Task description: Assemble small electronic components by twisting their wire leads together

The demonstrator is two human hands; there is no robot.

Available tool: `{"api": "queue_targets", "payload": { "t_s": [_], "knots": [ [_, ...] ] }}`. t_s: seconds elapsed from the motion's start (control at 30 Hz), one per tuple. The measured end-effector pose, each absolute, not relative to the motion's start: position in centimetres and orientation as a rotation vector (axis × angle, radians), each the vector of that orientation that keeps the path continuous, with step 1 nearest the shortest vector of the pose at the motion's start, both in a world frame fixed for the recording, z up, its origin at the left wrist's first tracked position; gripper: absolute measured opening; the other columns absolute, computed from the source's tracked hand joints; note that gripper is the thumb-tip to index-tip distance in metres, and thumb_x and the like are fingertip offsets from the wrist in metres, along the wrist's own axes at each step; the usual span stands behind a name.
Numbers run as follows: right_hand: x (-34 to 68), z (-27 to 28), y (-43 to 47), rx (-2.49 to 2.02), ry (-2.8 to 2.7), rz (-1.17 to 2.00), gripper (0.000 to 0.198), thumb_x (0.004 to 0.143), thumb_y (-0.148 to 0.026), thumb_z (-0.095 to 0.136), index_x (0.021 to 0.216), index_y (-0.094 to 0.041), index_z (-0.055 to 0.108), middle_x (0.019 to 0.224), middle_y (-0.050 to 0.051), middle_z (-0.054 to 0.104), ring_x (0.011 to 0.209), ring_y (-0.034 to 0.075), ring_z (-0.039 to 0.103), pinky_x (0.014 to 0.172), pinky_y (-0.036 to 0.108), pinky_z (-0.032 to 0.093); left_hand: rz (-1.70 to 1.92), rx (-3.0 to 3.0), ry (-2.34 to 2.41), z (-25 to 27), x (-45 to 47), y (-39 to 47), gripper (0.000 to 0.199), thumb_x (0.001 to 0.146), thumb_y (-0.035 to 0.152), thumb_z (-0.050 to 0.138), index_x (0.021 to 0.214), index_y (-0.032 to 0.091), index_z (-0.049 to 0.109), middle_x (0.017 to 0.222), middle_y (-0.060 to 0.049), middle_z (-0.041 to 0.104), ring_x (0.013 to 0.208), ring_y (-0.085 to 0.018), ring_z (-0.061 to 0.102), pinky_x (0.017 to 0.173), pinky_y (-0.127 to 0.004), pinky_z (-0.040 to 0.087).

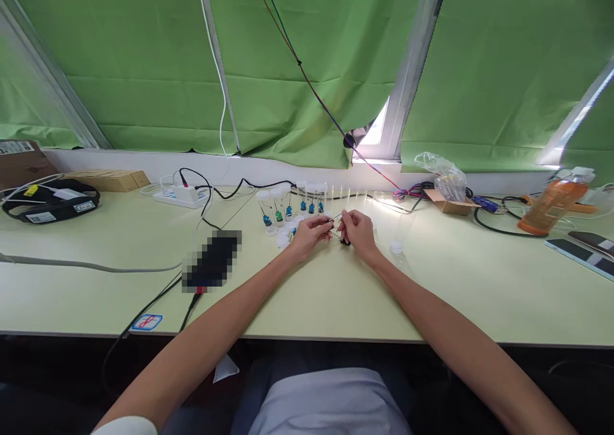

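In the middle of the table my left hand [309, 235] is closed, thumb against fingers, on something small and dark that I cannot make out. Close by on the right, my right hand [359, 233] is closed in a pinch. A thin pale rod [337, 216] runs between the two sets of fingertips, its right end in the right hand's pinch. Beneath the right hand a small black piece [345, 242] shows, partly covered. Just beyond stand several clear capped tubes [267, 214] with blue or green pieces on thin stems inside. Near my right wrist lies a clear container with a white cap [396, 248].
A blurred-out dark device [212, 260] with a cable lies left of my arms. Farther back are a white power strip [185, 196], a black strap [52, 201] and a cardboard box [110, 180]. On the right are an open carton [448, 203], a tilted orange bottle [556, 201] and cables.
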State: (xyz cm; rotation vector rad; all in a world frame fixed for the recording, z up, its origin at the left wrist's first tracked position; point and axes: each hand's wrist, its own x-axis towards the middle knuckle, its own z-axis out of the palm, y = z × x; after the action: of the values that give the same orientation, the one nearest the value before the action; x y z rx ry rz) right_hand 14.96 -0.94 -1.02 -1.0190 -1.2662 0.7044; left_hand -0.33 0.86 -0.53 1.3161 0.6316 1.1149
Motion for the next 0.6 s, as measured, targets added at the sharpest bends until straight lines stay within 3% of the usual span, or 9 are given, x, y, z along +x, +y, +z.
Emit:
{"api": "queue_targets", "payload": {
  "t_s": [0.6],
  "knots": [
    [14.94, -0.35, -1.46, -1.166, -1.327, 0.514, 0.043, 0.088, -0.055, 0.05, 0.06, -0.022, 0.05, 0.048, -0.001, 0.059, 0.035, 0.013, 0.05, 0.047, 0.028, 0.042, 1.124, 1.324, 0.653, -0.11, -0.2, 0.56, 0.034, 0.062, 0.036, 0.082, 0.083, 0.013, 0.069, 0.08, -0.004, 0.062, 0.063, -0.011, 0.055, 0.06, -0.029, 0.042]
  ]
}}
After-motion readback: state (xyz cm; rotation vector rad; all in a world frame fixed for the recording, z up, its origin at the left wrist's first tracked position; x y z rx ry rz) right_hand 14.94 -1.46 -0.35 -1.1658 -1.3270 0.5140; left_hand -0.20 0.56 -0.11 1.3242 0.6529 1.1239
